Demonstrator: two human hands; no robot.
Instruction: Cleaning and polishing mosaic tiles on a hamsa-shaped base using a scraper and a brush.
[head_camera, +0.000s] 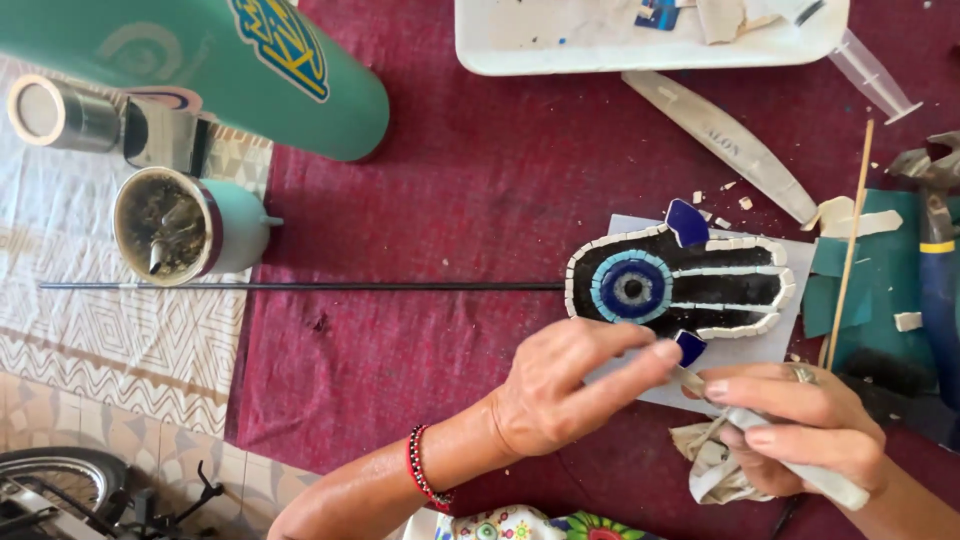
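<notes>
Open cloth (450, 190): bare between bottle (250, 60) and mosaic (680, 280); passage free.
Rod (300, 287): lies straight across from cup (190, 225) to mosaic, splitting that ground.
Upper edge: tray (560, 55) closes it.
Right side: file (720, 140), stick (850, 240), syringe (872, 75) and nippers (938, 260) crowd it.
Near mosaic: left hand (565, 385) and right hand (800, 425) block the lower approach.

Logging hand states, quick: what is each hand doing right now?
Left hand: open, forefinger stretched toward the dark blue tile piece.
Right hand: closed on a slim white spatula-like tool.
</notes>
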